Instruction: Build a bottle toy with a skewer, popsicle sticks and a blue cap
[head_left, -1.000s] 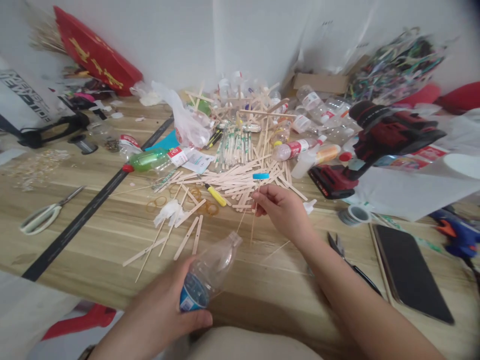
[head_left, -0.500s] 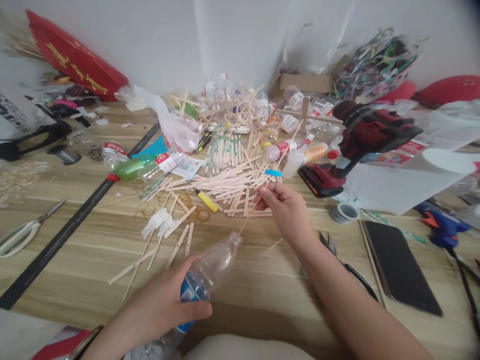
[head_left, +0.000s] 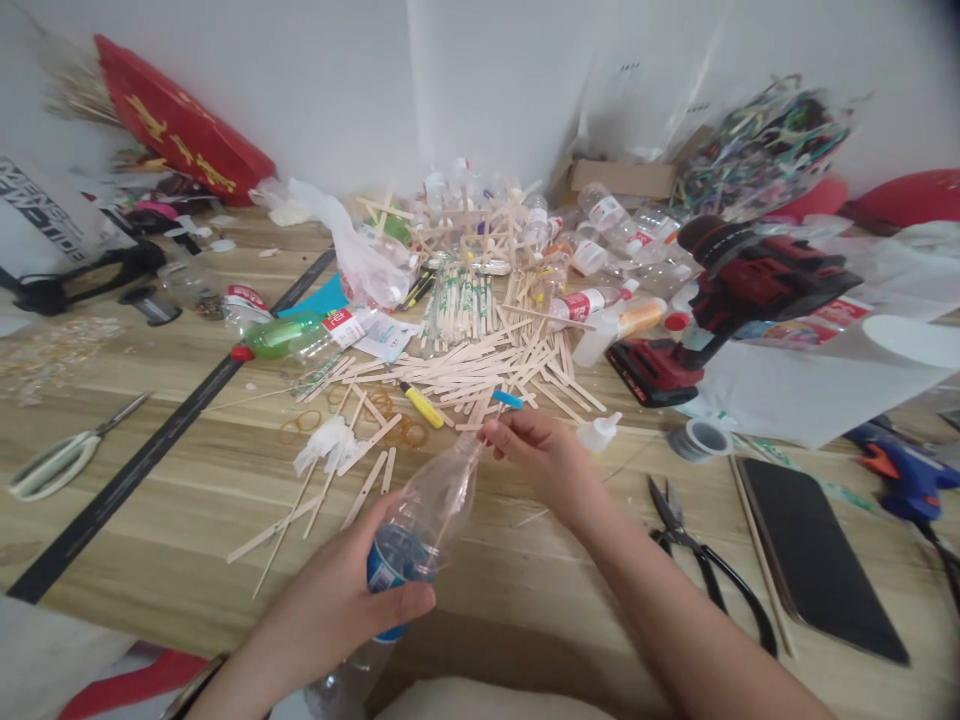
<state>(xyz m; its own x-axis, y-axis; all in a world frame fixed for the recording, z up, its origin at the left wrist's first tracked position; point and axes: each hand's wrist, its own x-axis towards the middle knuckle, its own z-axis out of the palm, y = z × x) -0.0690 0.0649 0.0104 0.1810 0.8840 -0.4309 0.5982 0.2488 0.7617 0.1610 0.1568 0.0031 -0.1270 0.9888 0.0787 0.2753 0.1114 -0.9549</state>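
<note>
My left hand (head_left: 360, 590) is wrapped round a clear plastic bottle (head_left: 439, 490) with a blue label. The bottle is tilted, its open neck up and towards the right. At the neck my right hand (head_left: 536, 450) pinches a thin wooden stick, whose lower part runs down inside the bottle. A blue strip (head_left: 508, 398) sits on the stick just above my fingertips. How the stick's upper end looks is hard to tell against the pile of flat wooden sticks (head_left: 457, 365) behind it.
A cordless drill (head_left: 701, 310), pliers (head_left: 679, 530), a phone (head_left: 817, 550) and a glue gun (head_left: 904, 470) lie on the right. Scissors (head_left: 64, 460) lie on the left. A yellow-handled tool (head_left: 422, 405), a small white bottle (head_left: 598, 432) and several plastic bottles are farther back.
My right hand has come down and left to the bottle's mouth, sliding the stick deeper inside. The blue strip has moved down with it. The left hand still grips the bottle.
</note>
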